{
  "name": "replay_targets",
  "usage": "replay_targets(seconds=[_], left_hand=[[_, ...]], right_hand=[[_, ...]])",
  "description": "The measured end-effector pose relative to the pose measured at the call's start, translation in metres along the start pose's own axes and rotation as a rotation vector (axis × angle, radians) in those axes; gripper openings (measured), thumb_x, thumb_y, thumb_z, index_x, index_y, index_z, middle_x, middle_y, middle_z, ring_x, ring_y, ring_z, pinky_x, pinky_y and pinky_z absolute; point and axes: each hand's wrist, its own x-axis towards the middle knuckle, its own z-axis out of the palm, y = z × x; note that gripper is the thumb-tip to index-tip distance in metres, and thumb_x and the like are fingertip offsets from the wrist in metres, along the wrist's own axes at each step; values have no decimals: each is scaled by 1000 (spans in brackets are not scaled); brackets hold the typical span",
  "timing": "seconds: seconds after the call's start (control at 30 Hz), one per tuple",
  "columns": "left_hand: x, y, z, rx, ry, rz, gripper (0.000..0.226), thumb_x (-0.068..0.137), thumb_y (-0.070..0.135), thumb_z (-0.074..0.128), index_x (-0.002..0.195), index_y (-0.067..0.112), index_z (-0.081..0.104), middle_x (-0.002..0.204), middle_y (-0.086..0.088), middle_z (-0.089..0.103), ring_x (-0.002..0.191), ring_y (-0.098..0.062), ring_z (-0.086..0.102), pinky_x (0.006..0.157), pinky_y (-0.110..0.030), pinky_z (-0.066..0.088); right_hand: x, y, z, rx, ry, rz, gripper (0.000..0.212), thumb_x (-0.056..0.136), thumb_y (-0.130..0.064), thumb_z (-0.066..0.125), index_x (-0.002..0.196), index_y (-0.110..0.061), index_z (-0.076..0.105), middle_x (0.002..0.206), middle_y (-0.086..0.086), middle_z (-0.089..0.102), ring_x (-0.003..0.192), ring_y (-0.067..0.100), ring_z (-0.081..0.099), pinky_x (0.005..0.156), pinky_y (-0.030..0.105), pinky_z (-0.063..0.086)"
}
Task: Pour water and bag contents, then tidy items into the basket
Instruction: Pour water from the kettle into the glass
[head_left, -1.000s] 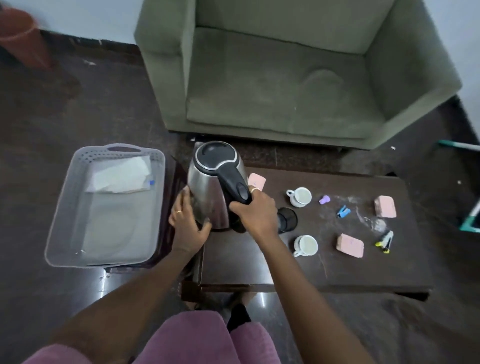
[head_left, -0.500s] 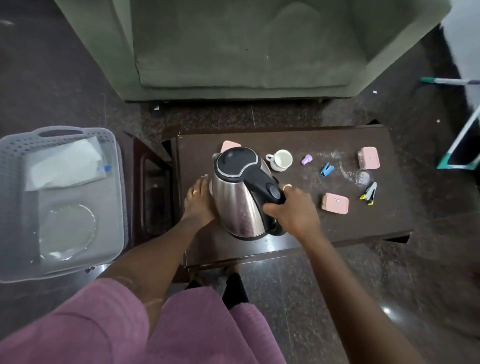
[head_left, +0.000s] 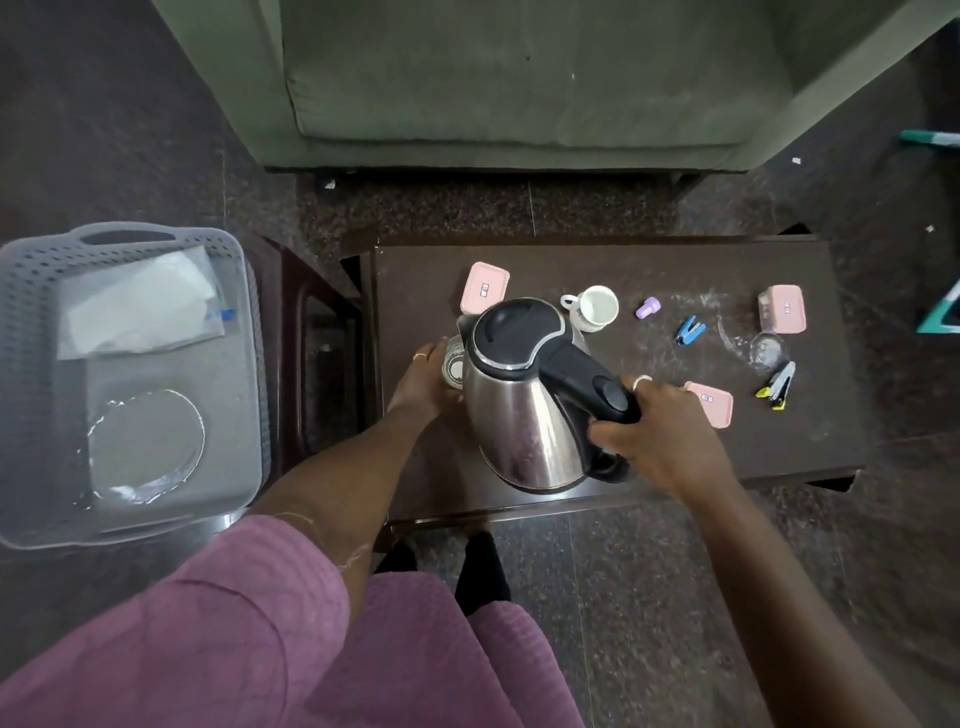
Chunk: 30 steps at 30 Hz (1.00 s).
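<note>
Steel kettle (head_left: 524, 415) near table (head_left: 810, 447) front edge — right hand (head_left: 660, 431) gripping.

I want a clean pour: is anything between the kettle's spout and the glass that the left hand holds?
Nothing visible does. The kettle, gripped by the right hand, has its spout right over the glass held by the left hand.

One head-worn wide-angle camera looks steeply down from close above the dark brown wooden worktop (head_left: 649, 270), facing its far edge and the green fabric armchair (head_left: 519, 78) beyond; the near edge sits mid-frame, above the person's lap.
</note>
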Motion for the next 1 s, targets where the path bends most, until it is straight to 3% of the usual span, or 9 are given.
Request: replay_targets(seconds=[0.07, 0.13, 0.27, 0.43, 0.57, 0.77, 1.0], left_hand=[[-3, 1, -6, -125, -22, -85, 77, 80, 21, 66, 145, 23, 26, 149, -9, 32, 132, -27, 42, 109, -41, 38], [-4, 3, -10, -182, -16, -93, 85, 78, 21, 70, 147, 27, 21, 150, -9, 29, 128, -29, 46, 106, -40, 41], [3, 1, -13, -85, -49, -40, 87, 78, 24, 73, 147, 28, 21, 150, -9, 28, 128, -31, 46, 105, -37, 41], [12, 4, -18, 63, -68, -33, 79, 80, 22, 69, 146, 23, 25, 148, -13, 32, 128, -34, 45, 105, -41, 42], [17, 7, -17, 127, -113, -43, 89, 75, 24, 75, 146, 20, 22, 146, -13, 33, 128, -35, 45, 103, -43, 43], [22, 6, -12, 151, -112, -49, 94, 71, 24, 79, 146, 18, 21, 143, -13, 36, 128, -34, 45, 101, -44, 45], [23, 7, -9, 177, -108, -71, 95, 73, 22, 79, 147, 15, 19, 141, -13, 38, 129, -32, 43, 101, -42, 44]], right_hand=[[1, 2, 2, -35, -38, 15, 27, 66, -27, 67, 58, -28, 42, 57, -11, 49, 54, 4, 46, 41, 14, 26], [4, 4, 5, -55, -67, 32, 24, 66, -28, 68, 65, -27, 44, 62, -6, 51, 61, 18, 49, 46, 19, 27], [10, 4, 9, -119, -118, 47, 21, 67, -27, 67, 73, -24, 47, 74, 4, 55, 73, 28, 51, 59, 26, 32], [19, 1, 15, -160, -182, 39, 25, 70, -28, 65, 66, -22, 41, 78, 7, 56, 75, 30, 53, 62, 30, 37], [27, -4, 18, -177, -188, 73, 31, 72, -31, 64, 62, -24, 36, 69, 1, 46, 72, 27, 49, 63, 30, 38], [44, -9, 18, -184, -229, 74, 24, 73, -30, 64, 67, -21, 43, 78, 6, 52, 72, 25, 52, 62, 30, 41], [53, -12, 19, -221, -263, 56, 22, 75, -31, 64, 87, -14, 55, 83, 8, 54, 73, 26, 54, 62, 28, 40]])
